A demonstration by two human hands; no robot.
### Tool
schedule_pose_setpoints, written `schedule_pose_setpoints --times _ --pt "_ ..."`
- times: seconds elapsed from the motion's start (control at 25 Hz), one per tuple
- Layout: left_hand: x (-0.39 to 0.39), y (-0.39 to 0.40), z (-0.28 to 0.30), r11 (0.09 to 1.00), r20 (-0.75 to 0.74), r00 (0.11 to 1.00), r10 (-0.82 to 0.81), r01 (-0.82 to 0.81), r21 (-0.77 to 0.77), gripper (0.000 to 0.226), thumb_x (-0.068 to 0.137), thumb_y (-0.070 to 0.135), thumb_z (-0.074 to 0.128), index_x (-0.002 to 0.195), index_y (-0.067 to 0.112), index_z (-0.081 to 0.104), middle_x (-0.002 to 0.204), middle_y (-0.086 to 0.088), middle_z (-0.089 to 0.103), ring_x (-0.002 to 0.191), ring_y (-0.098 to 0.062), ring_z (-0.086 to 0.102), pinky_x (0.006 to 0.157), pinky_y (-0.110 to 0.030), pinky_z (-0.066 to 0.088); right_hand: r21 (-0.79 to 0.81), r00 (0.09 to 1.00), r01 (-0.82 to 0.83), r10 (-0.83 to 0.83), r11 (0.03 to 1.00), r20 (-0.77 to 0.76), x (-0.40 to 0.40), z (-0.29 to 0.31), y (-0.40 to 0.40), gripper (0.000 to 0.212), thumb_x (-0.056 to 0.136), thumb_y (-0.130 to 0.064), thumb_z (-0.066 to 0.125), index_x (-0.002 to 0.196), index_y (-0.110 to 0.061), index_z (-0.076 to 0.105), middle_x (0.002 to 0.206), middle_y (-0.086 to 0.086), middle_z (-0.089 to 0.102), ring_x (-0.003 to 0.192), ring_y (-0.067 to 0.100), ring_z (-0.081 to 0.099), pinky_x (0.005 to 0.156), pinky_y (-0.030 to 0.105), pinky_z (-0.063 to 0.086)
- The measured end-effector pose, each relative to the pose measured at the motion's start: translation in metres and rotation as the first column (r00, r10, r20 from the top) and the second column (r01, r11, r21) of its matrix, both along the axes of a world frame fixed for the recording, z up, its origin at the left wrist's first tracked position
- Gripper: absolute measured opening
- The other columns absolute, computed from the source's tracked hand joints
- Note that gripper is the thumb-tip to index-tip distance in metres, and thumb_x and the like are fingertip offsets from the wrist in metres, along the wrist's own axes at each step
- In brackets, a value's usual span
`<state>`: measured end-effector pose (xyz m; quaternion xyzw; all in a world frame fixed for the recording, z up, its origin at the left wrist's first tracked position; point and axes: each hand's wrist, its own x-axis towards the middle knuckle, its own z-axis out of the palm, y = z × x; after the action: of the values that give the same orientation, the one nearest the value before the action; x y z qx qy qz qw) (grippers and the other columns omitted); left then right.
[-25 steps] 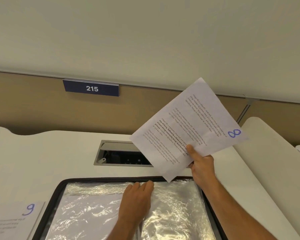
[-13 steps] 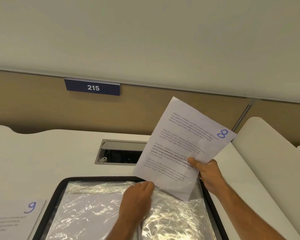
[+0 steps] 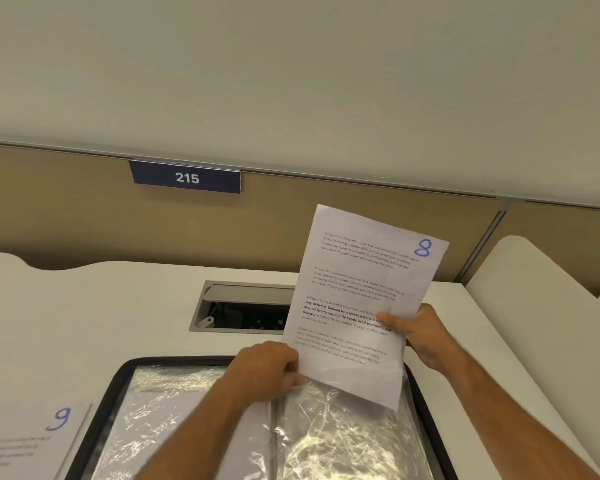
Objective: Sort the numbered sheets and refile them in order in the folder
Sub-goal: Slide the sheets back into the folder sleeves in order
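Right hand (image 3: 420,336) pinches sheet "8" (image 3: 357,299) at its right edge, thumb on the print; left hand (image 3: 267,370) grips its lower left edge. The sheet is upright, slightly tilted, above the open black-rimmed folder (image 3: 430,420) of crinkled clear sleeves. Sheet "9" (image 3: 32,441) lies left on the white desk (image 3: 101,306). Wall plate (image 3: 186,177) reads "215".

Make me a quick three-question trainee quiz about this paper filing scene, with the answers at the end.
1. True or false: the white printed sheet marked 8 lies flat on the white desk.
2. Which hand pinches the clear plastic sleeve of the black-edged open folder? A left hand; B right hand.
3. Fill in: the sheet lying at the desk's near left edge is marked ___.

Key: 1 false, the right hand holds it up. 2 A. 3 nine.
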<state>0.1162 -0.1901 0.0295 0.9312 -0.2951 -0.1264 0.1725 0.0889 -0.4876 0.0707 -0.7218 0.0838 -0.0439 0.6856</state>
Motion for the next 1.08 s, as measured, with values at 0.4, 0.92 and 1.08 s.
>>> schedule_pose_setpoints --times 0.4,0.92,1.08 --pt "0.012 0.004 -0.002 0.981 -0.146 0.989 0.037 -0.064 -0.181 0.007 0.090 0.032 0.072 0.091 0.029 0.066 0.109 0.012 0.066 0.092 -0.006 0.062 0.087 -0.023 0.053 -0.018 0.958 -0.227 0.219 0.974 -0.185 0.009 -0.009 -0.001 0.076 0.052 -0.027 0.098 0.120 -0.007 0.069 0.115 0.012 0.074 0.104 0.030 0.072 0.082 0.040 0.061" --pt "0.003 -0.009 -0.012 0.935 -0.245 0.961 0.130 -0.202 -0.293 0.004 0.093 0.032 0.066 0.095 0.030 0.066 0.102 0.014 0.065 0.094 -0.005 0.061 0.093 -0.031 0.054 -0.210 0.799 -0.384 0.210 0.899 -0.563 -0.002 -0.016 0.004 0.028 0.086 -0.007 0.075 0.114 -0.011 0.071 0.108 0.005 0.077 0.100 0.026 0.073 0.095 0.044 0.057" --pt "0.000 -0.012 -0.012 0.935 -0.232 0.961 0.150 -0.214 -0.283 0.005 0.094 0.035 0.065 0.097 0.030 0.065 0.104 0.015 0.065 0.092 -0.005 0.061 0.090 -0.029 0.055 -0.138 0.871 -0.230 0.141 0.963 -0.471 -0.003 -0.013 0.009 0.027 0.089 -0.012 0.074 0.116 -0.008 0.071 0.109 0.007 0.076 0.099 0.025 0.074 0.085 0.038 0.059"
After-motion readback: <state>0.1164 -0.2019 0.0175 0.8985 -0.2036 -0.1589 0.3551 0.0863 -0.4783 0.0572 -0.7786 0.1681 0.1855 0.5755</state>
